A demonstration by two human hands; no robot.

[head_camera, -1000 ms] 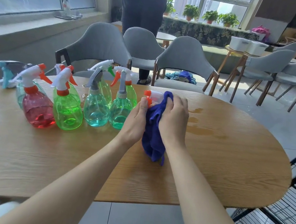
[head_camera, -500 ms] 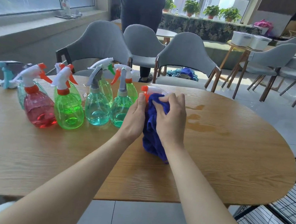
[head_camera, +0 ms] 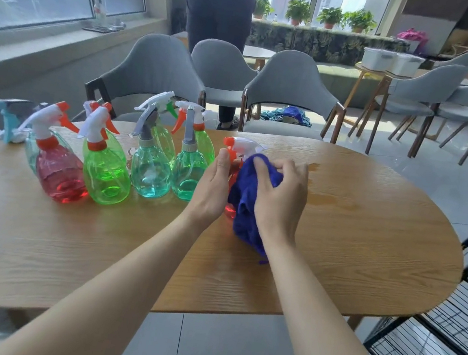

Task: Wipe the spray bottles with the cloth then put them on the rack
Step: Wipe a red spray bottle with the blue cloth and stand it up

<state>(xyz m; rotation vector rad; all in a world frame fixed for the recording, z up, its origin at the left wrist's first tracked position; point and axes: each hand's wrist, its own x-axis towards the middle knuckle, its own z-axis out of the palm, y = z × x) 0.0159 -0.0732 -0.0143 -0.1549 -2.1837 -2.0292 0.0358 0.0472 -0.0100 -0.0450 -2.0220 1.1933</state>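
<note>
Fuzzy cloth (head_camera: 249,198); glossy clear plastic bottles (head_camera: 106,170); matt wood-grain table (head_camera: 368,243).

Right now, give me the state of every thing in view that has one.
Held bottle: upright on the table, partly covered by cloth.
Cloth: bunched against the held bottle.
Left hand: holds the held bottle.
Right hand: grips the cloth.
Other bottles: upright, untouched.
Table: wet patch past the right hand.

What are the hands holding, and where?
The left hand holds a red spray bottle by its side; the right hand grips the blue cloth against it.
</note>
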